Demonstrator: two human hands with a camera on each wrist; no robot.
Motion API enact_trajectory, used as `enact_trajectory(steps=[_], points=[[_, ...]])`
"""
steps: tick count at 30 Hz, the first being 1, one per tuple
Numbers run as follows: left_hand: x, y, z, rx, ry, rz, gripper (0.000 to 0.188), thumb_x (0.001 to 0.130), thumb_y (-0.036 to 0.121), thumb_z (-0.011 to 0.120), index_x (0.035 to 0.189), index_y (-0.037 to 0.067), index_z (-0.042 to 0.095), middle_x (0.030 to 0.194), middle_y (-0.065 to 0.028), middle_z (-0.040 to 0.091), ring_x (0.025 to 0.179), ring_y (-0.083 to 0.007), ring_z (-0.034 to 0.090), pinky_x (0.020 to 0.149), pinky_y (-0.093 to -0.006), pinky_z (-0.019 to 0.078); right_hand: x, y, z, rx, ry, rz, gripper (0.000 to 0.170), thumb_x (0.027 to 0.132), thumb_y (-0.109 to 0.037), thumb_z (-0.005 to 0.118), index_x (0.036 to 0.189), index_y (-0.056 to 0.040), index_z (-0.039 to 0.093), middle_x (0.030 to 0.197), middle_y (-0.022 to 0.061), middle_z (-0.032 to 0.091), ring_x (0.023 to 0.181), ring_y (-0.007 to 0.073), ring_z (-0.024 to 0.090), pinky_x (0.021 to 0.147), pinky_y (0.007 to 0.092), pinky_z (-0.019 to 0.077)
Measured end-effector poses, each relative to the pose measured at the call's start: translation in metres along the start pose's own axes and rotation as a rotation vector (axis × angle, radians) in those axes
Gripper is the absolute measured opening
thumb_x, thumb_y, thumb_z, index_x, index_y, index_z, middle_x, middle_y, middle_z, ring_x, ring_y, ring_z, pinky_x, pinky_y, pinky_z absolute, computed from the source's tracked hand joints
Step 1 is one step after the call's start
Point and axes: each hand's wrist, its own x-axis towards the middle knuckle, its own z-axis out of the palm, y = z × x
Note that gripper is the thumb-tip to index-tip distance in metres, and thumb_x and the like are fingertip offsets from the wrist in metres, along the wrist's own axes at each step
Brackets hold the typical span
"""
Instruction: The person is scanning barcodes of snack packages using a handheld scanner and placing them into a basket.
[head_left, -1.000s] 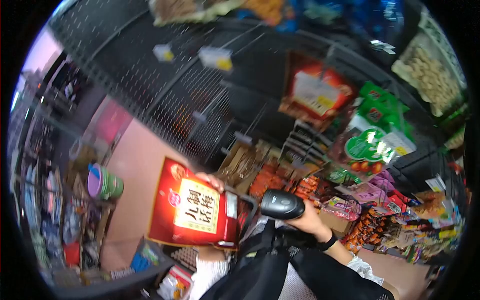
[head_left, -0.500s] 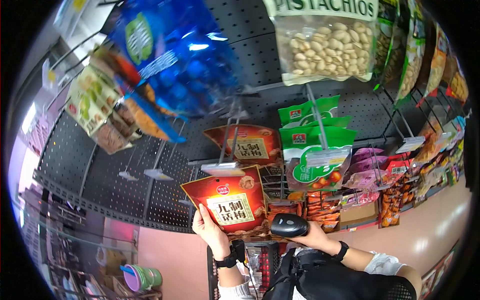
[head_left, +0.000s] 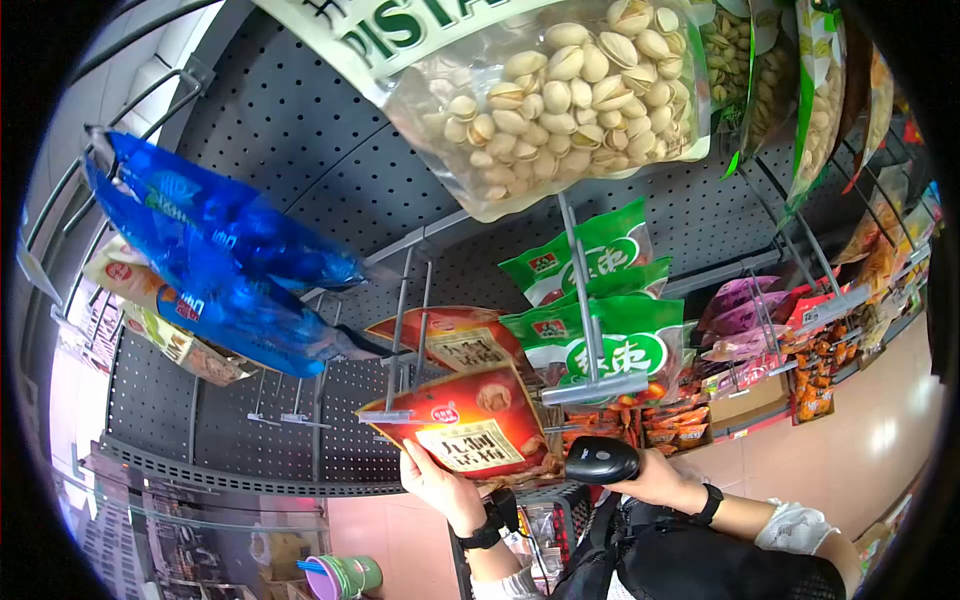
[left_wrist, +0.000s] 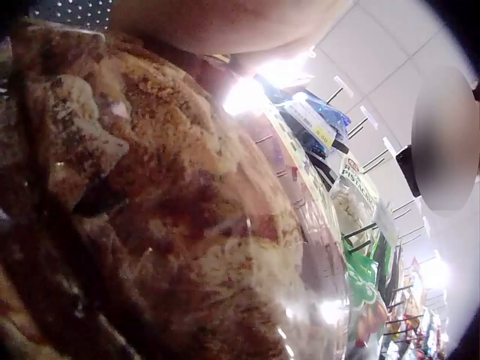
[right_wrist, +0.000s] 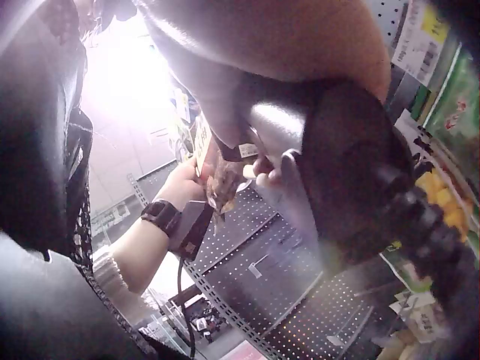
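Red, glossy and rectangular, the snack pouch (head_left: 470,425) is pinched near its lower edge in the fingers of the left hand (head_left: 447,490), presumably leaving its front readable, beneath a grey metal hook (head_left: 398,330); the right hand (head_left: 662,480) grips a black plastic scanner (head_left: 602,460), its rounded head apparently kept clear; beyond hang shiny green pouches (head_left: 545,345)

A glossy bag (left_wrist: 187,210) of brown, seemingly wrinkled pieces (left_wrist: 157,142), a pistachio bag (left_wrist: 351,196) and tiled ceiling (left_wrist: 382,49) beyond.

Head view faces forward-down, 2 wrist views (close-up) upward, all sharing pegboard (head_left: 300,130).
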Motion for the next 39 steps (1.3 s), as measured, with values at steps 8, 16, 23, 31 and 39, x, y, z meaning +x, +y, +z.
enact_trajectory(steps=[8, 16, 23, 31, 39], points=[[0.0, 0.006, 0.012, -0.037, 0.03, 0.01, 0.02, 0.094, 0.019, 0.046, 0.08, 0.006, 0.053, 0.081, -0.0005, 0.058, 0.071, -0.0056, 0.051, 0.068, -0.0213, 0.0416, 0.011, 0.008, -0.01, -0.035, -0.036, 0.028, 0.038, 0.068, -0.026, 0.072, 0.095, -0.0008, 0.062, 0.084, 0.0161, 0.066, 0.083, 0.027, 0.065, 0.074, 0.0352, 0.0495], [0.012, 0.002, 0.023, 0.008, 0.058, 0.006, 0.022, 0.093, 0.016, 0.047, 0.078, 0.003, 0.055, 0.075, -0.0011, 0.057, 0.067, -0.0059, 0.051, 0.063, -0.0227, 0.0429, 0.02, -0.003, -0.012, 0.078, -0.055, 0.004, 0.042, 0.067, -0.023, 0.073, 0.101, -0.0015, 0.061, 0.091, 0.0147, 0.066, 0.088, 0.0246, 0.064, 0.078, 0.0336, 0.0488], [0.029, -0.011, 0.034, 0.087, -0.038, -0.107, 0.021, 0.091, 0.023, 0.052, 0.09, 0.003, 0.057, 0.083, -0.0005, 0.057, 0.076, -0.007, 0.051, 0.068, -0.022, 0.0417, 0.019, -0.002, -0.007, 0.055, -0.115, 0.02, 0.043, 0.067, -0.022, 0.074, 0.102, -0.0015, 0.06, 0.092, 0.0146, 0.066, 0.089, 0.0222, 0.064, 0.078, 0.0331, 0.0483], [-0.021, -0.117, -0.132, 0.284, 0.338, -0.107, 0.018, 0.091, 0.013, 0.05, 0.1, -0.002, 0.055, 0.092, -0.0089, 0.06, 0.087, -0.0147, 0.056, 0.083, -0.0267, 0.0433, 0.018, 0.016, -0.011, 0.067, -0.089, 0.28, 0.032, 0.069, -0.008, 0.071, 0.098, 0.0001, 0.061, 0.09, 0.0061, 0.065, 0.082, 0.0126, 0.06, 0.076, 0.0275, 0.0466], [-0.166, -0.203, -0.346, 0.877, 0.674, -0.632, 0.035, 0.075, 0.014, 0.062, 0.103, -0.006, 0.055, 0.097, -0.0186, 0.061, 0.089, -0.026, 0.06, 0.08, -0.0337, 0.0467, 0.018, 0.026, 0.025, -0.124, -0.189, 0.232, 0.035, 0.069, -0.004, 0.069, 0.103, -0.0004, 0.059, 0.097, 0.0068, 0.063, 0.089, 0.0147, 0.059, 0.082, 0.0287, 0.0443]])
